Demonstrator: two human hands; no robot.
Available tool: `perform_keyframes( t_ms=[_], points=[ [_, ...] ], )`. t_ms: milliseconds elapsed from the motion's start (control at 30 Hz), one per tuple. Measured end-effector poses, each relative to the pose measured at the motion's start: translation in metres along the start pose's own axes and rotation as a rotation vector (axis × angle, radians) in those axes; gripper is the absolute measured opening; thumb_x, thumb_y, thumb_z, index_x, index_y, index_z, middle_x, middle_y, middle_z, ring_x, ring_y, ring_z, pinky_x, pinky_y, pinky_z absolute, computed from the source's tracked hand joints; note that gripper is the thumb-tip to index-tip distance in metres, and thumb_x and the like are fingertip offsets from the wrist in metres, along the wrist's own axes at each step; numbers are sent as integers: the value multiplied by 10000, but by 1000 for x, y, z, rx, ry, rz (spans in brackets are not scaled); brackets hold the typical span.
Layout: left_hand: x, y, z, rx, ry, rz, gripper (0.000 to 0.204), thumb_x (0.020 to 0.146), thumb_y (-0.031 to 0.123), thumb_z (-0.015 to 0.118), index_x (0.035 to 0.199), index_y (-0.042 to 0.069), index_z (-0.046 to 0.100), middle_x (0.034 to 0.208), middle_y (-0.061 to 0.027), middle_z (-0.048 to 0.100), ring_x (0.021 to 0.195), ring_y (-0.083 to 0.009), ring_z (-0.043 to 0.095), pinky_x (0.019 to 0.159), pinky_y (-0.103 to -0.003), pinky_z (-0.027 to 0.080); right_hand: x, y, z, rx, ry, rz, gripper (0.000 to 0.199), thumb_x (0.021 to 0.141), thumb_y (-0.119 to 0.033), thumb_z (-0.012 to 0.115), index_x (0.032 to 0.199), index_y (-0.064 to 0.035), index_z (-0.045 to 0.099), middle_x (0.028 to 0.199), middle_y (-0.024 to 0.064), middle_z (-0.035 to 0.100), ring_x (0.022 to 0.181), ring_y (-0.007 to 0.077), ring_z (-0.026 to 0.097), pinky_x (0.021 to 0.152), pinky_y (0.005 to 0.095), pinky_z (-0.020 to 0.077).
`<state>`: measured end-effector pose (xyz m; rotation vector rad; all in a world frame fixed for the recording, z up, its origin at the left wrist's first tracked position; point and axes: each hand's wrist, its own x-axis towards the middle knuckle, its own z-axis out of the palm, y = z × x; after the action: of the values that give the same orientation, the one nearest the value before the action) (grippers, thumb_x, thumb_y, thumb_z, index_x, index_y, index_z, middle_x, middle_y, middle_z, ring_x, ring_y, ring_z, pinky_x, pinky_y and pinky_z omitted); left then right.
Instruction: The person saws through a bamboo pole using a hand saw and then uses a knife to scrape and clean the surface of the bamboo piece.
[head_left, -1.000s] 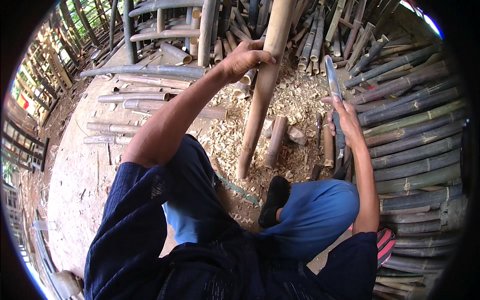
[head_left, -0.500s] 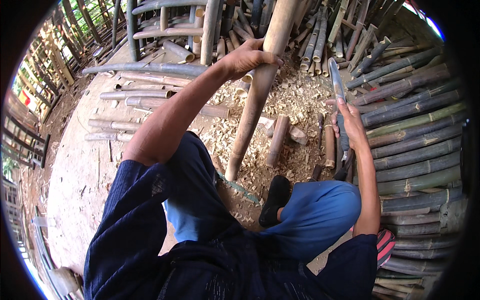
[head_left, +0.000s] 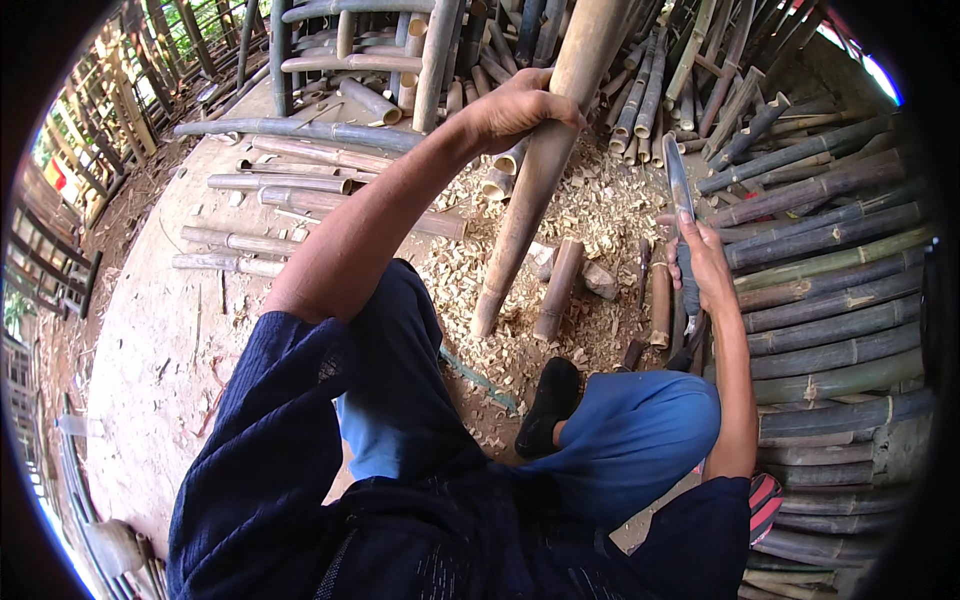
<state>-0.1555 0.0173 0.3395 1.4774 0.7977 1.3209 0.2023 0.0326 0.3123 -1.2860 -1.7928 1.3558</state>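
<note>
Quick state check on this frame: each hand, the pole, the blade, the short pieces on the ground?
Left hand: closed around the bamboo pole, near its upper part.
Bamboo pole: tilted, lower end on the shavings.
Right hand: closed on the blade's handle.
Long blade: raised, tip pointing away, clear of the pole.
Short bamboo piece: lying on the ground beside the pole's foot.
Wood shavings: loose, scattered over the ground.
Stacked bamboo poles: lying piled on the right.

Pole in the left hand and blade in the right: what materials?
Pole: looks like bamboo, tan and dry, round, with pale shavings around its base. Blade: likely steel, grey with a dull sheen, long and flat. Its handle is hidden inside the right hand.
</note>
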Motion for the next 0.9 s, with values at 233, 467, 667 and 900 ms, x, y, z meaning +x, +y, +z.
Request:
perform_keyframes(
  t_ms=[233, 467, 667, 900],
  points=[
    [-2, -2, -1, 46, 98, 8, 541, 755, 209, 817, 1197, -42, 633, 1082, -124, 665, 1033, -212, 643, 944, -384, 531, -7, 1, -4, -21, 18, 14, 522, 1087, -497, 476, 1261, -42, 664, 661, -24, 537, 487, 74, 505, 427, 252, 418],
    [0, -7, -14, -73, -17, 3, 578, 747, 179, 770, 1263, -46, 639, 1110, -105, 661, 1034, -200, 627, 971, -378, 519, -11, 4, -9, -67, 25, 41, 535, 1086, -518, 458, 1267, -56, 657, 651, -33, 522, 496, 61, 494, 401, 242, 422],
    [-1, 1, -20, -71, -149, 5, 649, 752, 170, 777, 1342, -33, 601, 1213, -107, 655, 1141, -214, 610, 1011, -391, 502, -15, 1, -7, -60, 21, 35, 519, 1091, -497, 464, 1240, -41, 663, 640, -30, 534, 478, 70, 510, 417, 244, 417],
    [1, -6, -23, -44, 36, 5, 581, 818, 145, 802, 1331, -23, 589, 1184, -108, 653, 1110, -234, 634, 1017, -431, 509, -17, 4, -14, -62, 10, 57, 534, 1091, -503, 456, 1267, -38, 653, 647, -31, 521, 479, 64, 492, 407, 240, 419]
  ],
)
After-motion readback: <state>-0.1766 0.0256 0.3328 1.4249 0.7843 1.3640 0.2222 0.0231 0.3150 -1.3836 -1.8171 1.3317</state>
